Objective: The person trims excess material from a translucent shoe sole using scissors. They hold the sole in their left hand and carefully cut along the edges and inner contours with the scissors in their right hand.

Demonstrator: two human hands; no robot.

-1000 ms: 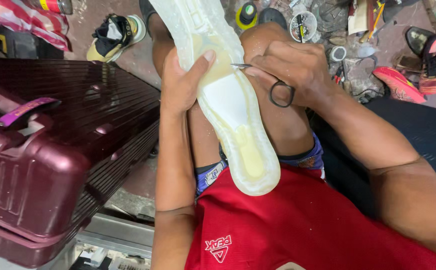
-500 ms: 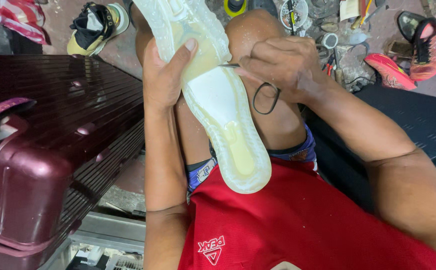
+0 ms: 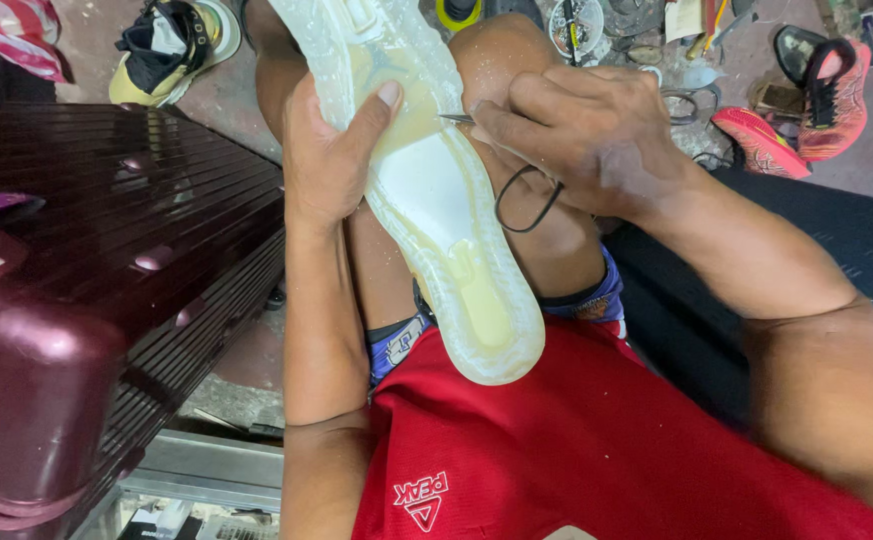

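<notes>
A translucent, yellowish shoe sole [image 3: 437,200] lies lengthwise between my knees, heel end toward my red shirt. My left hand [image 3: 332,150] grips its left edge, thumb pressed on the upper face. My right hand [image 3: 582,135] holds small scissors [image 3: 522,195]; a black handle loop hangs below the fingers and the metal tip touches the sole's right edge near the middle. The toe end runs out of the top of the view.
A dark red hard-shell suitcase [image 3: 87,300] fills the left side. A yellow and black shoe [image 3: 167,45] lies on the floor at top left. Red shoes [image 3: 817,90] and small tools and containers [image 3: 597,25] are scattered at top right. A black surface [image 3: 817,250] lies under my right arm.
The view has shifted, so the sole and both hands sit slightly higher and left. My right hand with the scissors has moved in along the sole's right edge. Left grip unchanged.
</notes>
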